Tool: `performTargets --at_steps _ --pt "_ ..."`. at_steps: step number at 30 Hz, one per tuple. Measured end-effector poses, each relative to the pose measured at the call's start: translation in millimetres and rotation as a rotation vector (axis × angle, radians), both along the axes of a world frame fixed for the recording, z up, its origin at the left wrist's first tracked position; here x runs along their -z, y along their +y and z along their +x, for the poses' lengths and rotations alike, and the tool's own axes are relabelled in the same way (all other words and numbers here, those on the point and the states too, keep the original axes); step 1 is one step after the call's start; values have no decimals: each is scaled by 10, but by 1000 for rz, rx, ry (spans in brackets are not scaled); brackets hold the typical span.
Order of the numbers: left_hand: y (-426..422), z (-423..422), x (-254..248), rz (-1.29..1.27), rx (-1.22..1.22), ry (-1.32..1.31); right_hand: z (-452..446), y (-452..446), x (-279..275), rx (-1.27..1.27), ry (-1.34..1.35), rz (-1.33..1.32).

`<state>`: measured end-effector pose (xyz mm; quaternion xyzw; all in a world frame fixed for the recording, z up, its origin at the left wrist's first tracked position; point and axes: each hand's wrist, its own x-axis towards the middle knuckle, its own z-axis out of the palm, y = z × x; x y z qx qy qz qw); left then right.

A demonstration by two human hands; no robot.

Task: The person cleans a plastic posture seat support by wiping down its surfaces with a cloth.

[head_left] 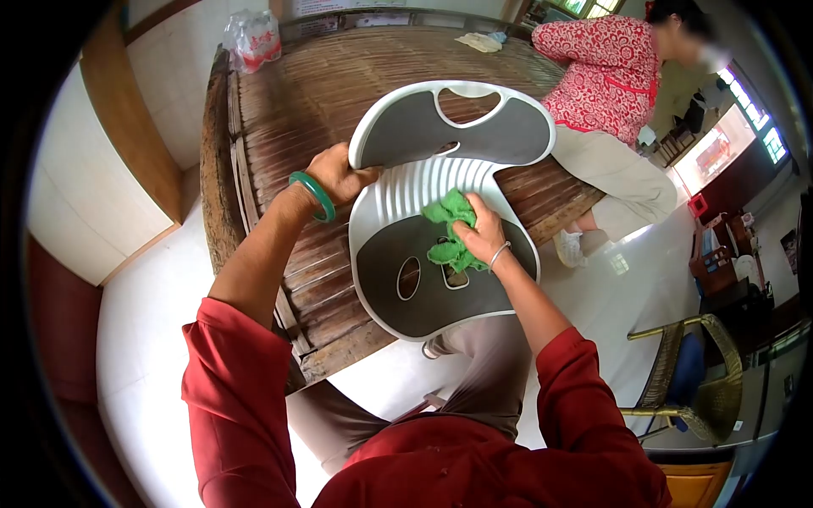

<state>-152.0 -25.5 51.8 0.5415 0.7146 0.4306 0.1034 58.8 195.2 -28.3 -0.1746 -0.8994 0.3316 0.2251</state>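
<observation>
A white and grey plastic seat [389,279] with a ribbed middle and a raised, curved back lies on a slatted bamboo bed. My left hand [335,176], with a green bangle at its wrist, is closed around the left edge of the seat's back. In my right hand [483,229] is a bunched green cloth [453,212], pressed on the seat near its oval and squarish holes. Part of the cloth hangs over the squarish hole. Fingers of the right hand are partly hidden by the cloth.
The bamboo bed [313,93] has a wooden frame. A clear plastic bag with red print [252,41] lies at its far left corner, a pale cloth [480,41] at the back. A person in a red patterned top [601,76] sits on the right. An armchair [690,377] stands at lower right.
</observation>
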Motion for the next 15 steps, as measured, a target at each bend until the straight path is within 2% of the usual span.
performTargets --at_steps 4,8,9,11,15 --pt "5 31 -37 -8 7 -34 -192 22 14 53 164 182" --pt "7 -14 -28 -66 34 -9 -396 64 101 52 144 339" --pt "14 -17 -39 -76 48 16 -389 -37 0 111 -67 229" --pt "40 17 -70 -71 35 106 -392 -114 -60 131 -141 205" --pt "30 82 -172 -87 20 112 -399 -8 -43 125 -269 199"
